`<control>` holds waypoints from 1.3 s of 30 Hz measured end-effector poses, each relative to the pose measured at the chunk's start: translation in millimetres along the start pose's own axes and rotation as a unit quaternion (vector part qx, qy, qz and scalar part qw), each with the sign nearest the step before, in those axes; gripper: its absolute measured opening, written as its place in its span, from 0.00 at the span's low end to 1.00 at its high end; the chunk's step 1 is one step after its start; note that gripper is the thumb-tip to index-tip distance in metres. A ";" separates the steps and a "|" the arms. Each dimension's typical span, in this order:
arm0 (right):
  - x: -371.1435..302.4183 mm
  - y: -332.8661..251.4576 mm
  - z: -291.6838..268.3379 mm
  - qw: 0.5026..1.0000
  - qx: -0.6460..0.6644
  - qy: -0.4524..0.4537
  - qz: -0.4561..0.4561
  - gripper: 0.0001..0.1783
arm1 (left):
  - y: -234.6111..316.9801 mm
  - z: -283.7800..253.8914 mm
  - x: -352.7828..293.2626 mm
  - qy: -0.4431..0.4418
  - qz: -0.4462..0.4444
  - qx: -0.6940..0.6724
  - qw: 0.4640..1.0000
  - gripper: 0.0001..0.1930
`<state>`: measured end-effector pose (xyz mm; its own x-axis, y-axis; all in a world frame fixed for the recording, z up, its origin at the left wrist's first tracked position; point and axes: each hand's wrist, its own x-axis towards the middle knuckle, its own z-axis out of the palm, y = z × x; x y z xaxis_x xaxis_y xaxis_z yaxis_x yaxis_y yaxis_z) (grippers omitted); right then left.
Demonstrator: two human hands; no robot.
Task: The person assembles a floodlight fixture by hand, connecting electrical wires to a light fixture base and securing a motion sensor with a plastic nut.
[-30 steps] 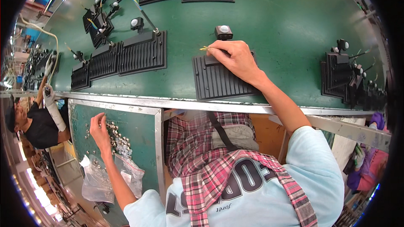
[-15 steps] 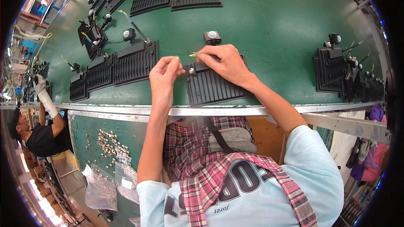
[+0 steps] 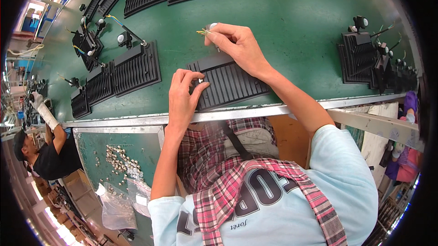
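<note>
A black finned lamp housing (image 3: 232,84) lies on the green bench in front of me, its fins facing up. My left hand (image 3: 184,94) is at its left edge, with thumb and fingertips closed around a small shiny metal fitting (image 3: 200,81). Above the housing's far side, my right hand (image 3: 239,47) pinches a cable end whose thin yellow-green wires (image 3: 201,32) stick out to the left. A white-domed sensor (image 3: 212,26) is mostly hidden behind the right fingers. Whether the cable runs unbroken down to the fitting cannot be made out.
Similar finned housings (image 3: 137,68) with sensors and upright cables stand on the left and far side. A stack of housings (image 3: 358,59) sits at right. Metal nuts (image 3: 119,159) and clear bags (image 3: 116,207) lie on a lower surface. A co-worker (image 3: 48,150) works at far left.
My left hand has come down from beside the wires to the metal fitting on the housing. My right hand has moved up and slightly left with the wires. The view has shifted a little.
</note>
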<state>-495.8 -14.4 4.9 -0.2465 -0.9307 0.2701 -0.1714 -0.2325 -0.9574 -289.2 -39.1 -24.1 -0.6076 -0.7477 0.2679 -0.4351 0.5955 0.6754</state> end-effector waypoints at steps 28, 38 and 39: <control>-9.6 14.2 11.1 0.969 -0.197 -0.066 -0.132 0.11 | -5.6 -2.5 24.8 0.087 -0.174 -0.538 0.821 0.12; -12.2 14.6 11.4 0.935 -0.285 -0.085 -0.195 0.10 | -8.0 2.7 27.3 0.069 -0.194 -0.534 0.820 0.14; -12.2 14.2 10.9 0.935 -0.285 -0.085 -0.195 0.10 | -7.6 1.7 27.9 0.068 -0.200 -0.524 0.825 0.14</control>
<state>-484.8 -9.4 -13.1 0.0866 -0.8495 0.5204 -0.7096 -0.4193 -0.5663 -304.0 -64.0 -22.9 -0.4434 -0.8913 -0.0948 0.2736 -0.2353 0.9326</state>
